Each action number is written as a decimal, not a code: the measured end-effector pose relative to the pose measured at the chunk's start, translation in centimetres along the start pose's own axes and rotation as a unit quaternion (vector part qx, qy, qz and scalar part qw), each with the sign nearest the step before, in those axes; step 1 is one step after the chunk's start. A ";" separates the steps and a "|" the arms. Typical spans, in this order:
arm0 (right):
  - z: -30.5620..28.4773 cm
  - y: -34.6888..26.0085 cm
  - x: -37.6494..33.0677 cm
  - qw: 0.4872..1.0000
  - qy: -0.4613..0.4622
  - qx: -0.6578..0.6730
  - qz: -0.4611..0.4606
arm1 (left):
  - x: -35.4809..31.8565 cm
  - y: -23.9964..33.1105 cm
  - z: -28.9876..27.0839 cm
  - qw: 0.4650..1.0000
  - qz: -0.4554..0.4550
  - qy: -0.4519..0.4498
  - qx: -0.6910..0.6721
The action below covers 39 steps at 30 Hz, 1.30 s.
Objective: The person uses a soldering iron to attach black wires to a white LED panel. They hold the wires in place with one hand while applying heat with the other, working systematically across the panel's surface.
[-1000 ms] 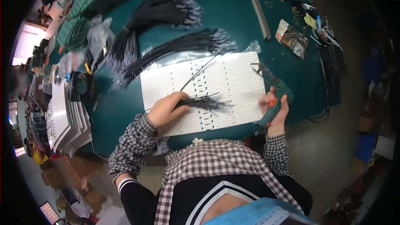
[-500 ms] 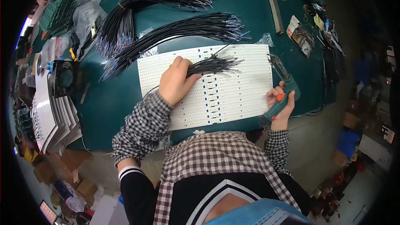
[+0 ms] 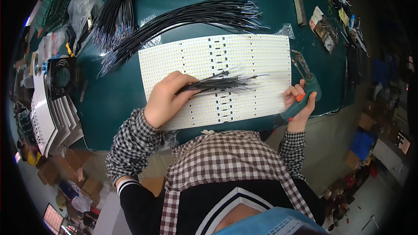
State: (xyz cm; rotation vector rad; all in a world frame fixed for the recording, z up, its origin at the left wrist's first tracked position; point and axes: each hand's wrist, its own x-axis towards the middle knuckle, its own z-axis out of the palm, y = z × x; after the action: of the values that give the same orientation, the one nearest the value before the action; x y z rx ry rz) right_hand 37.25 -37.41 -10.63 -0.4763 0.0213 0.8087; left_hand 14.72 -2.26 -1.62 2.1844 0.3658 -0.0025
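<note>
A white LED panel [image 3: 271, 63], covered in rows of small yellowish chips with dark marks down its middle, lies on the green table. Above its left half, my left hand [image 3: 165, 99] grips a small bundle of black wires [image 3: 220, 82], whose frayed pale ends point right. My right hand [image 3: 301, 109] is wrapped round the handle of a green soldering gun [image 3: 312, 88] at the panel's right edge. A finger rests at its red trigger, and its metal tip angles up and left, beside the panel's upper right corner.
Two larger bundles of black wires, one tied [image 3: 117, 11] and one loose [image 3: 191, 15], lie beyond the panel. At left stand a black fan [image 3: 61, 78] and a stack of white panels [image 3: 65, 119]. A bar [image 3: 297, 0] and an opened packet [image 3: 323, 28] lie at far right.
My left hand has moved left and nearer to me with the wires, which now lie more level across the panel. My right hand still holds the soldering gun; the view has shifted slightly.
</note>
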 end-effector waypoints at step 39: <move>16.7 -5.2 4.8 0.782 0.075 -0.592 -0.178 | 11.0 -2.7 0.9 0.987 -0.053 0.044 -0.147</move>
State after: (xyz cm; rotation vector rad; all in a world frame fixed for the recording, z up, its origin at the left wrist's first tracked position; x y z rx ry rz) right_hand 41.58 -30.19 5.43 -1.6917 -0.4501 0.3092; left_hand 24.62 1.40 -5.75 1.8753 0.5003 0.0847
